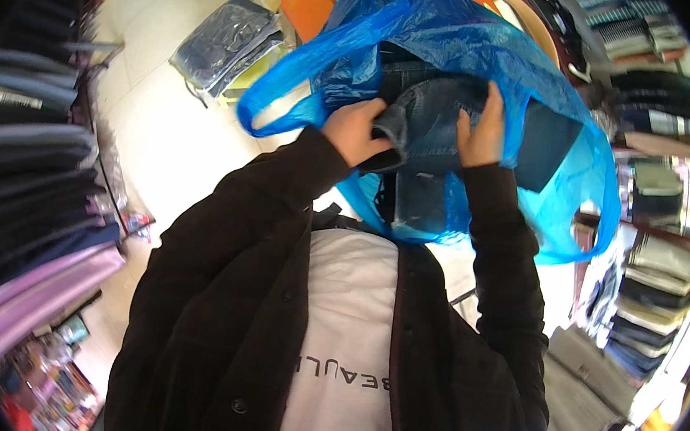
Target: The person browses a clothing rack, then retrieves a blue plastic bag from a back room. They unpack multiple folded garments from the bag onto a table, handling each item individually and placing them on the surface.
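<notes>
A large blue plastic bag [441, 17] stands before me with its mouth spread wide and its handles sticking out to both sides. Dark denim garments [437, 118], apparently jeans, lie folded inside it. My left hand [357, 133] grips a rolled or folded edge of the denim at the left of the bag's mouth. On the right, my right hand [483, 132] rests over the denim, thumb and fingers apart, next to the bag's edge. More dark cloth [422, 201] shows inside the bag's near side, partly behind the plastic.
Garments in clear plastic packing [227, 45] lie left of the bag. An orange board [310, 7] is partly covered behind it. Folded clothes [31, 138] hang or lie stacked along the left, and shelves of folded clothes [655, 298] line the right. A grey-brown garment [582, 392] sits lower right.
</notes>
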`<state>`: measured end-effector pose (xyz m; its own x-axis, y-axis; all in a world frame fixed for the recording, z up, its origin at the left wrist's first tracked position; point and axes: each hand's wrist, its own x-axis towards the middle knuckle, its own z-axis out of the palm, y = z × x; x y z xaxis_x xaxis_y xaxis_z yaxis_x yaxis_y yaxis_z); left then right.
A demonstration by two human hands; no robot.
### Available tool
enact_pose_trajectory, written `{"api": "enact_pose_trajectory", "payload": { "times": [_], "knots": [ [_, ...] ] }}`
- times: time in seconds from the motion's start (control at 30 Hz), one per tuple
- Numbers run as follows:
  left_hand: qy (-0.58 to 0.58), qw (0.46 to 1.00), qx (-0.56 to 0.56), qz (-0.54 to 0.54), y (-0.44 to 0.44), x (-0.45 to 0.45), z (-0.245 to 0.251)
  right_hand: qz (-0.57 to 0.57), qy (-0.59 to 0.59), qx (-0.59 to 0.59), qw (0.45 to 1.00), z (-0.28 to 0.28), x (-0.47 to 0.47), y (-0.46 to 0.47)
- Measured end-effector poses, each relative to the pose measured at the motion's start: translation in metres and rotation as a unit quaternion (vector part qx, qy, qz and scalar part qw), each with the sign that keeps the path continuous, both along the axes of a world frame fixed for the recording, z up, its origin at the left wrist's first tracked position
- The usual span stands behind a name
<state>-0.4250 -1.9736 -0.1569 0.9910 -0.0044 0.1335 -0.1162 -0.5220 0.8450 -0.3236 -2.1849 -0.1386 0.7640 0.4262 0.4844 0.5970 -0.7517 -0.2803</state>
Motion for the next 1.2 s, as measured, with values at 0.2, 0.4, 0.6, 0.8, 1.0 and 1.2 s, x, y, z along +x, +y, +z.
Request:
{"api": "enact_pose_trajectory", "payload": {
  "times": [0.2,0.4,0.6,0.8,1.0,1.2],
  "knots": [
    [0.053,0.989,0.084,-0.114,-0.022,0.046,0.019,-0.077,0.111,0.14,0.981,0.015,-0.11,0.048],
    [0.295,0.881,-0.095,-0.357,0.03,0.096,0.026,-0.121,0.352,0.368,0.852,0.011,-0.065,-0.005],
    [0.394,0.838,-0.205,-0.318,0.029,0.097,0.033,-0.192,0.338,0.247,0.888,0.027,-0.055,-0.001],
    [0.145,0.932,0.002,-0.332,-0.002,0.075,0.05,-0.162,0.386,0.312,0.853,0.022,-0.047,-0.03],
    [0.065,0.942,-0.078,-0.32,-0.04,0.073,0.065,-0.109,0.449,0.388,0.797,0.007,-0.038,-0.06],
    [0.161,0.919,-0.175,-0.315,-0.061,0.081,0.073,-0.072,0.478,0.453,0.749,0.003,-0.038,-0.072]
  ]
}}
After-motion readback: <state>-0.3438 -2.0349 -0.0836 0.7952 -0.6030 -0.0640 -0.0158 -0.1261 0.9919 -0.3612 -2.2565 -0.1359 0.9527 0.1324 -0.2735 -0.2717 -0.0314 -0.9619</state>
